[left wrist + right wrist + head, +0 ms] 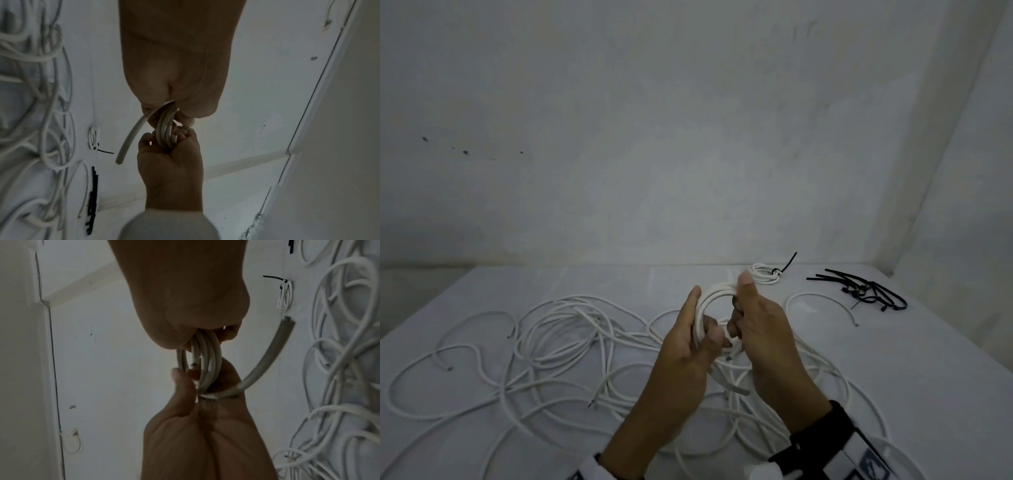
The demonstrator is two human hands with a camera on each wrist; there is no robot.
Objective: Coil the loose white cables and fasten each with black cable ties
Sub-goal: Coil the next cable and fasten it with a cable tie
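Observation:
Above the table's middle, both hands hold a small coil of white cable [714, 295] between them. My left hand [690, 346] grips its left side with the fingers curled round the loops. My right hand [758, 325] grips the right side, thumb up on top. In the left wrist view the coil [166, 129] runs from my left hand [174, 73] into my right hand [170, 159], and a free cable end [131, 138] sticks out. The right wrist view shows the same coil [206, 360] and free end [273, 350]. A bunch of black cable ties [866, 291] lies at the back right.
A tangle of loose white cables [551, 346] covers the white table [928, 359] from the left to under my hands. A tied coil [766, 274] with a black tie sits at the back, by the wall. A short curved cable piece [816, 299] lies beside the ties.

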